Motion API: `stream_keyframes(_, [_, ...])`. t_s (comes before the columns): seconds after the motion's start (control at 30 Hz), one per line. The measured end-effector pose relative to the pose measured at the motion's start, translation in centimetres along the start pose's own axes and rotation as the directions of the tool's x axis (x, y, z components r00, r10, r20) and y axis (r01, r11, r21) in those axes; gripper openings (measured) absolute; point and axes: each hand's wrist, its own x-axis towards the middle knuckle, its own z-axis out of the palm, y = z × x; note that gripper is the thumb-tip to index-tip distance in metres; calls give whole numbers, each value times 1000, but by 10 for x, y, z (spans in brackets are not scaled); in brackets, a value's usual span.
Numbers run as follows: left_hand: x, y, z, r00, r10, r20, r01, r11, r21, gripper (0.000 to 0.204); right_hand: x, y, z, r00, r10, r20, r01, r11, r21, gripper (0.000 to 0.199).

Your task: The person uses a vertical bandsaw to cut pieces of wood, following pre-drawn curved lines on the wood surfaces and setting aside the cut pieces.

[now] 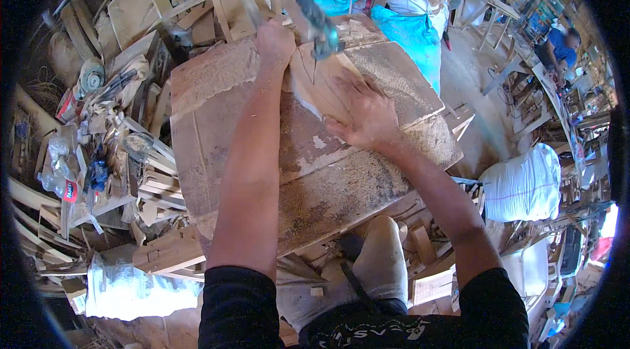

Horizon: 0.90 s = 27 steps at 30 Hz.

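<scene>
A pale wooden board (323, 90) with pencil lines lies on the brown, sawdust-dusted saw table (236, 126). Over it hangs the blue-green blade guide (321, 33) of a band saw, with a thin dark blade (314, 72) reaching down to the wood. My left hand (275, 42) is closed at the board's far left edge, its fingertips partly hidden. On the right side of the board, my right hand (369, 116) grips it, fingers over the top and thumb at the near edge.
Wood offcuts (157, 191) and scraps crowd the left, near a plastic bottle (56, 182). Blue sacks (413, 31) stand beyond the table, and a white sack (525, 182) is to the right. Farther right, a person in blue (561, 47) sits by a long workpiece.
</scene>
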Motion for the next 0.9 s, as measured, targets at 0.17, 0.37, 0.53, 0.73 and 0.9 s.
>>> stream_keyframes(0.17, [10, -15, 3, 992, 128, 1, -127, 992, -24, 27, 3, -10, -1, 1000, 7, 8, -7, 1000, -4, 79])
stream_keyframes(0.37, [4, -2, -2, 999, 16, -40, -17, 1000, -22, 28, 3, 0, 10, 1000, -5, -19, 5, 999, -35, 80])
stream_keyframes(0.53, [0, 0, -12, 999, 39, -31, -41, 998, -46, 30, 4, -1, 13, 998, -29, -62, 25, 997, -68, 82])
stream_keyframes(0.73, [1, 1, -12, 999, 53, 14, -51, 996, -78, 30, 5, -3, 9, 998, -35, -53, 32, 998, -60, 82])
stream_keyframes(0.9, [8, -9, -6, 995, 103, -4, -103, 995, -4, 32, 7, -10, 10, 999, 14, -33, -15, 999, -34, 80])
